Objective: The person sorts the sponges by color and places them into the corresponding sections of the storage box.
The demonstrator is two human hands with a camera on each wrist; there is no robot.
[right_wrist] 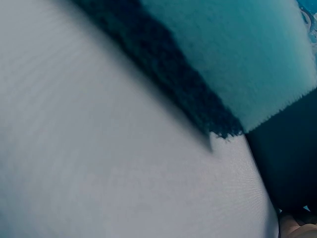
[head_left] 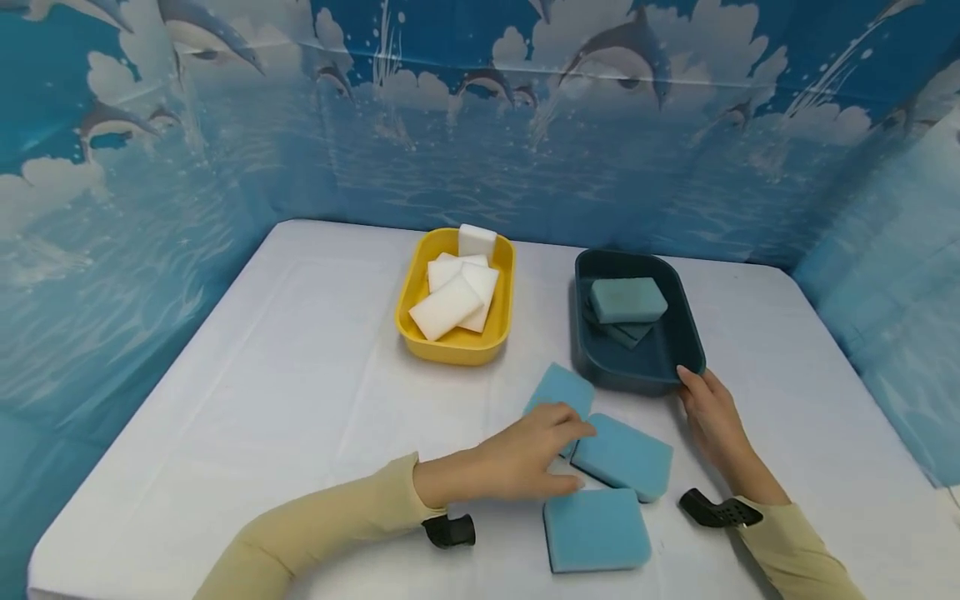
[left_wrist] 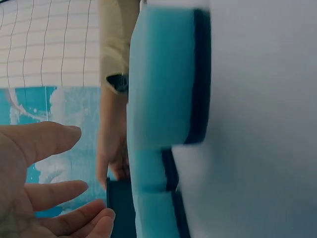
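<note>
Head view: your right hand [head_left: 712, 417] pinches the near right corner of the dark tub [head_left: 630, 354], while your left hand [head_left: 521, 457], fingers spread and holding nothing, hovers above the blue sponges [head_left: 626, 454] on the near side of that tub. Left wrist view: your left hand is clear of the sponges. Right wrist view: one sponge [right_wrist: 237, 64] shows beside the dark tub; your grip cannot be determined.

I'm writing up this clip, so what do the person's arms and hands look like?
The left sleeve and right sleeve are long, plain and tan. Each wrist carries one black gadget; the right strap shows small holes. The left hand and right hand wear no gloves.
</note>
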